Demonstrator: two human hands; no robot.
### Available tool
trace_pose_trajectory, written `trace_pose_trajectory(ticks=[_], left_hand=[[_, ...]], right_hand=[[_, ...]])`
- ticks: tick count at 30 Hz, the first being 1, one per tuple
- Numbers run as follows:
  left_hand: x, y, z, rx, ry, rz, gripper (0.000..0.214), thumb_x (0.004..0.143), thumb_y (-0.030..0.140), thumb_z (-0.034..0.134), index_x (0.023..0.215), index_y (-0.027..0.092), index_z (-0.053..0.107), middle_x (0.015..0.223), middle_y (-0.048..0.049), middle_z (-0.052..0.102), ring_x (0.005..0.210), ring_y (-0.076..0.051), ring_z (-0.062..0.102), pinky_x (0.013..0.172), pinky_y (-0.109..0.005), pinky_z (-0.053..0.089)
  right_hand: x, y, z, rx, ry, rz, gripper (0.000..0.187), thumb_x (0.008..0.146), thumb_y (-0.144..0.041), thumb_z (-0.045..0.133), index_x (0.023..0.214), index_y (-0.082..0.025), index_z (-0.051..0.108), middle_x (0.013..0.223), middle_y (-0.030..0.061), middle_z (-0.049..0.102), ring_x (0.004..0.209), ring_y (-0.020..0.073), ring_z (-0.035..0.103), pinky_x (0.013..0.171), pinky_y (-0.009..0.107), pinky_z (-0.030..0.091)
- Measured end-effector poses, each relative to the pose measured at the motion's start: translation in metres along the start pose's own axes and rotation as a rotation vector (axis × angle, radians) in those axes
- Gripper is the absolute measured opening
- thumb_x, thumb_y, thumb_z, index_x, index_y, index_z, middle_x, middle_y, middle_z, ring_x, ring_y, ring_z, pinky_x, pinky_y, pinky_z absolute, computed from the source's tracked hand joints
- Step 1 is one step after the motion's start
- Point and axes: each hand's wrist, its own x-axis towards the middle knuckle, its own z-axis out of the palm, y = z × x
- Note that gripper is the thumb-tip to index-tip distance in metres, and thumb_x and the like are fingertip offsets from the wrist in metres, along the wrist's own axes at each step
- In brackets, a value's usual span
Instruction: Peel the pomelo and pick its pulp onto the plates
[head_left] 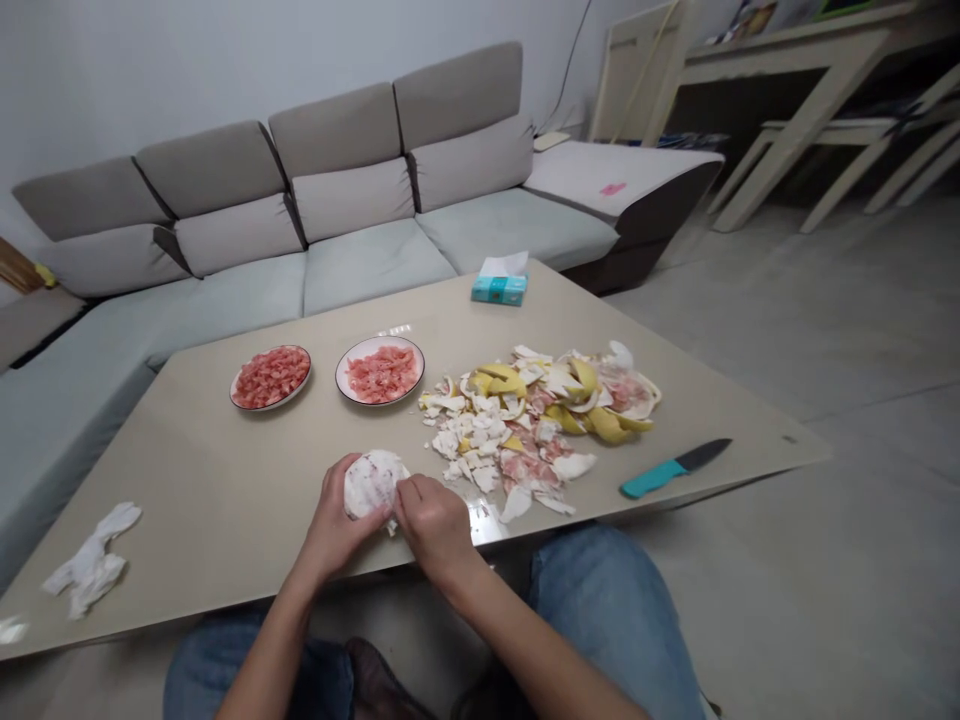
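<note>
Gripping a round fruit coated in rough white pith (373, 478) over the near table edge.
Beside it on the smooth beige table (225, 480) lie crumbly white pith flakes (471, 435), curved yellow rind pieces (611, 427) and thin pinkish membranes (529, 467); the left hand (339, 512) cups the fruit's left side, thumb underneath, while the right hand (435, 520), knuckles up, pinches its right edge.

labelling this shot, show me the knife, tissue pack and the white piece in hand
knife (663, 474): head view, teal handle
tissue pack (499, 290): head view, front side
white piece (370, 482): head view, upward-facing surface
</note>
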Motion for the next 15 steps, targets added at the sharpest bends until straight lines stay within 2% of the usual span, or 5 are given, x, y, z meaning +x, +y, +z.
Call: trace_pose_trajectory(ticks=[4,7,9,11,15], left_hand=[[-0.001,0.000,0.000,-0.003,-0.014,-0.026,0.071,0.068,0.033,0.076,0.130,0.022,0.044,0.132,-0.0114,0.049,0.126,-0.029,0.047,0.107,-0.045,0.037],[-0.002,-0.002,-0.001,-0.013,-0.029,-0.027,0.072,0.068,0.030,0.075,0.131,0.022,0.042,0.134,-0.0117,0.048,0.127,-0.029,0.047,0.107,-0.045,0.037],[-0.002,-0.003,-0.002,-0.013,-0.032,-0.015,0.071,0.069,0.030,0.075,0.132,0.022,0.042,0.134,-0.0117,0.047,0.127,-0.029,0.046,0.107,-0.045,0.037],[-0.002,-0.003,-0.002,0.008,-0.035,-0.002,0.070,0.070,0.031,0.075,0.131,0.023,0.042,0.134,-0.0113,0.047,0.127,-0.029,0.046,0.108,-0.045,0.036],[-0.002,-0.002,-0.001,0.040,-0.037,0.023,0.070,0.070,0.032,0.075,0.131,0.023,0.041,0.132,-0.0113,0.047,0.126,-0.028,0.046,0.108,-0.046,0.034]], right_hand=[[0.004,0.008,0.002,0.297,0.055,0.183,0.012,0.081,-0.010,0.056,0.076,-0.018,0.063,0.072,0.0032,0.065,0.067,0.0158,0.060,0.064,0.023,0.044],[0.002,0.012,-0.001,0.521,0.055,0.222,0.011,0.082,-0.010,0.057,0.083,-0.018,0.065,0.078,0.0020,0.067,0.069,0.0143,0.063,0.068,0.022,0.048],[-0.002,0.012,-0.004,0.527,0.048,0.192,0.013,0.082,-0.012,0.058,0.091,-0.019,0.066,0.086,0.0033,0.069,0.075,0.0150,0.064,0.071,0.023,0.049],[-0.004,0.009,-0.005,0.440,0.035,0.157,0.014,0.084,-0.014,0.058,0.094,-0.019,0.066,0.089,0.0045,0.069,0.078,0.0160,0.065,0.073,0.024,0.048],[0.001,0.007,0.001,0.271,0.037,0.143,0.015,0.085,-0.012,0.054,0.078,-0.018,0.066,0.076,0.0048,0.067,0.072,0.0166,0.063,0.068,0.023,0.046]])
